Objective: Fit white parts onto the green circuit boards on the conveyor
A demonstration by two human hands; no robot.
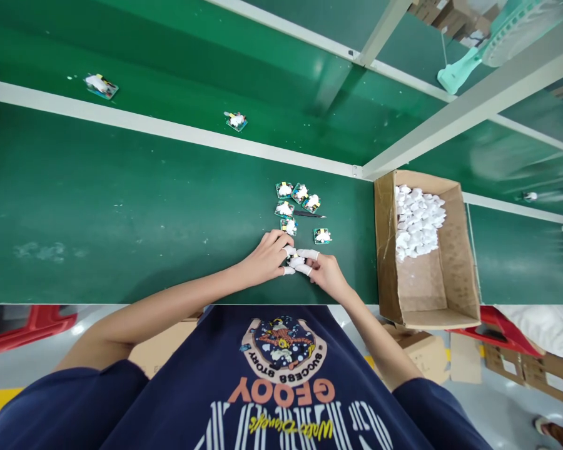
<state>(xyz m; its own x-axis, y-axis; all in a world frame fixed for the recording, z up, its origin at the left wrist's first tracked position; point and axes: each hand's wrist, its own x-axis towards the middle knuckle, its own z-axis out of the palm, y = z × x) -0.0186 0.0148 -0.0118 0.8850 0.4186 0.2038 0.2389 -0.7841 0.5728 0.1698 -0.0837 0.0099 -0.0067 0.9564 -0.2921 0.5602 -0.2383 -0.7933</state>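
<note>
- Small circuit board point(293, 257), mostly hidden, sits between the fingertips of both hands, just below centre of the frame.
- Left hand point(265, 257) curls over it, fingers pressed together; right hand point(327, 275) pinches it from the other side.
- White finger cots point(308, 254), smooth and thin, sheathe the fingertips, probably keeping skin off the boards.
- Six more boards point(284, 190) lie just above the hands, each topped with soft white padding, seemingly spaced so none overlap; dark tweezers point(309, 214) rest among them.
- Cardboard box point(385, 250), to their right, holds a heap of white pieces point(417, 222).
- Green conveyor belt point(122, 212) lies under them all; two further boards point(236, 121) sit beyond a pale rail point(169, 131) at upper left.
</note>
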